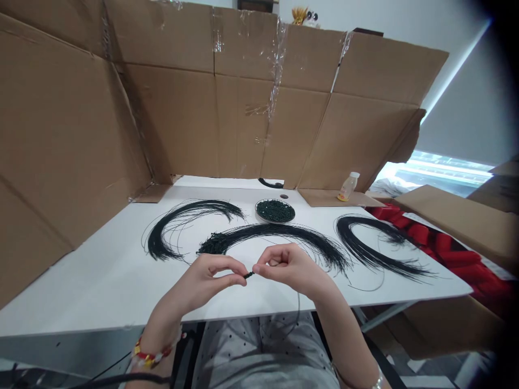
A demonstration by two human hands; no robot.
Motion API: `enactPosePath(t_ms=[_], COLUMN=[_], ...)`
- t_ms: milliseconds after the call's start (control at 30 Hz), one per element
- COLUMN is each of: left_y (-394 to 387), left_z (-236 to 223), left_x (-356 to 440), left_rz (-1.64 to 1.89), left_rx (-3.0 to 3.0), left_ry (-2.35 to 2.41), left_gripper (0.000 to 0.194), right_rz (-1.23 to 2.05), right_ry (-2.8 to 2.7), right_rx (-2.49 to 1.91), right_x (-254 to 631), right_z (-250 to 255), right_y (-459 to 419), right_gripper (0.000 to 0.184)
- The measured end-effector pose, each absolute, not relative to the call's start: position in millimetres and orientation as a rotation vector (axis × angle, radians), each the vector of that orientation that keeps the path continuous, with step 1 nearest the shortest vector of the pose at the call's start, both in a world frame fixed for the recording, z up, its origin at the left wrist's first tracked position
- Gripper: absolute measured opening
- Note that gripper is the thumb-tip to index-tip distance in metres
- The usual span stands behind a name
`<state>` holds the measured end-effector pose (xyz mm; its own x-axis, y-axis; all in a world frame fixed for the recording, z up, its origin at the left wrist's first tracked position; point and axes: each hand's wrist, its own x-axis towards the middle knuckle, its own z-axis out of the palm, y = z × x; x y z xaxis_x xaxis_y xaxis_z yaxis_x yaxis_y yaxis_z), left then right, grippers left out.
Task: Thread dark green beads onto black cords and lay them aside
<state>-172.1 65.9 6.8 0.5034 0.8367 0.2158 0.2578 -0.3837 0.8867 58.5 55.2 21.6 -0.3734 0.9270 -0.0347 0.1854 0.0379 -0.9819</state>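
Observation:
My left hand (205, 281) pinches a small black piece (248, 275) between thumb and forefinger, above the front part of the white table (133, 302). Close beside it, my right hand (292, 267) has thumb and forefinger closed at the piece's other end, on what looks like a thin black wire (299, 305) that hangs below that hand past the table edge. Just beyond both hands lies a curved bundle of black wires (279, 231), with small dark pieces (213, 244) clustered at its left end. Behind it stands a round dish (259, 218) full of small dark green pieces (275, 209).
More black wire bundles lie at the left (156, 240) and right (360, 251). Cardboard walls (243, 119) enclose the back and left. A small bottle (348, 187) stands at the back right. Beyond the table's right edge is an open box with red items (450, 256).

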Motion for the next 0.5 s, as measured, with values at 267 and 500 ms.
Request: enactPosePath(t_ms=[267, 500], left_y=[64, 70], left_z=[8, 0], left_x=[-165, -195], left_rz=[0.718, 0.895], left_rx=[2.057, 2.133], left_ry=[0.893, 1.132], left_gripper=[0.013, 0.020], right_rz=[1.365, 1.324], right_ry=[-1.791, -2.024], right_rx=[-1.187, -1.278], right_x=[68, 177], right_z=[21, 39], right_y=[40, -9], right_gripper=[0.032, 0.038])
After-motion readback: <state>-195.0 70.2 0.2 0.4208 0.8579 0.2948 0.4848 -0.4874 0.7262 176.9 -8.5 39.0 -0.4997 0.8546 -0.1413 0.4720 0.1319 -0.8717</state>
